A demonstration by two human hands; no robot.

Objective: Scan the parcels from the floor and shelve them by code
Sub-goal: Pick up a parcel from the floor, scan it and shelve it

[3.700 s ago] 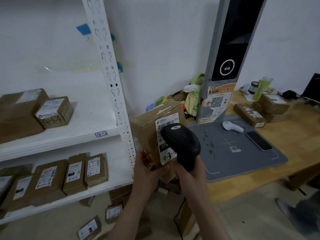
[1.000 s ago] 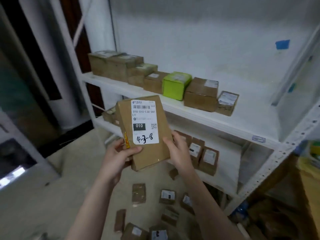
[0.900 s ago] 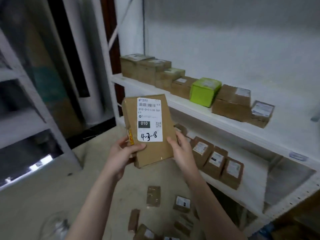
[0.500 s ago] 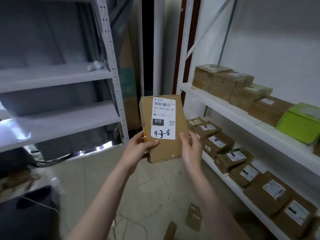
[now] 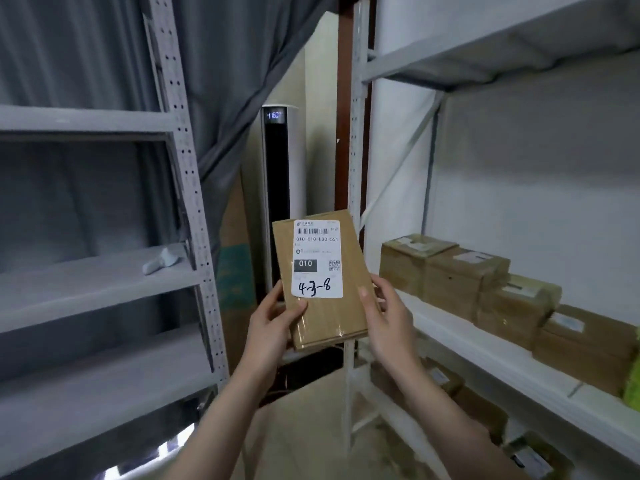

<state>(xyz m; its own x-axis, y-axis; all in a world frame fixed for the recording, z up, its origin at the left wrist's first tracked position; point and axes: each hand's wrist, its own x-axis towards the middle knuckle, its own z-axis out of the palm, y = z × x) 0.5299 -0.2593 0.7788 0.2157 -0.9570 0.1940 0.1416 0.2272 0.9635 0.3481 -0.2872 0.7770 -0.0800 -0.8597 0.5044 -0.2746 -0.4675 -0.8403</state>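
You have the parcel (image 5: 332, 306) up in front of you, just left of the white upright (image 5: 356, 133), with its label (image 5: 317, 258) facing you. Your left hand (image 5: 273, 320) grips the lower left corner, thumb across the front. Your right hand (image 5: 384, 317) holds the right edge the same way. Both grips sit low on the parcel, and the bottom end looks wrapped in glossy tape, so if you free one hand to reach, the top could tip away and slide out. The bigger risk is the handwritten code: it reads like 4-3-8, but the middle digit is overwritten, and a misread puts it on the wrong tier. I can't make out any shelf tags from here, so check one before you commit. Right of the upright, the row of boxes (image 5: 485, 282) stands tight, each touching the next, near the front of the shelf (image 5: 450, 336). Wedging the parcel in there could push a neighbour off the edge. Left of the upright the grey rack (image 5: 194, 202) is near, and a wide turn could clip the parcel against it.
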